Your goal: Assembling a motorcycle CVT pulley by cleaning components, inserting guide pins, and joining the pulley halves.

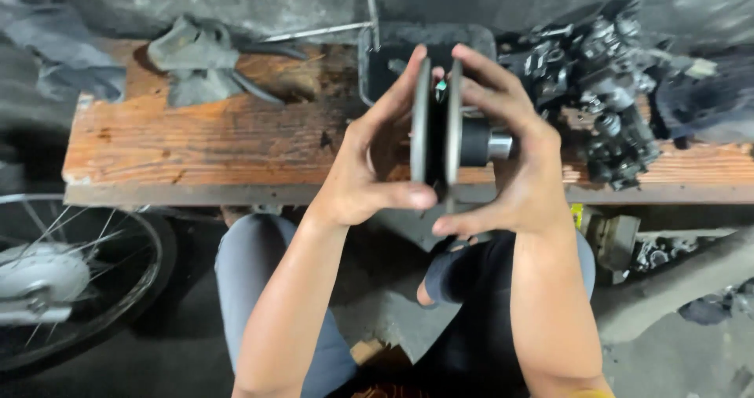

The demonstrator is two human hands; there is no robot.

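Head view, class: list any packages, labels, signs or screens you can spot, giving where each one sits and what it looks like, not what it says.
Possible label: small yellow patch under the wooden bench, right of the right hand; too blurred to be sure.
No packages, signs or screens show.
Pulley held in left hand and right hand: bare dark metal discs, no label visible.

free: bare plank (pixel 196 143) left of hands | blocked: rag (pixel 196 64) far-left, engine block (pixel 605 92) right, tray (pixel 393 60) behind

Dim, flat light — soft motion blur, edges warped.
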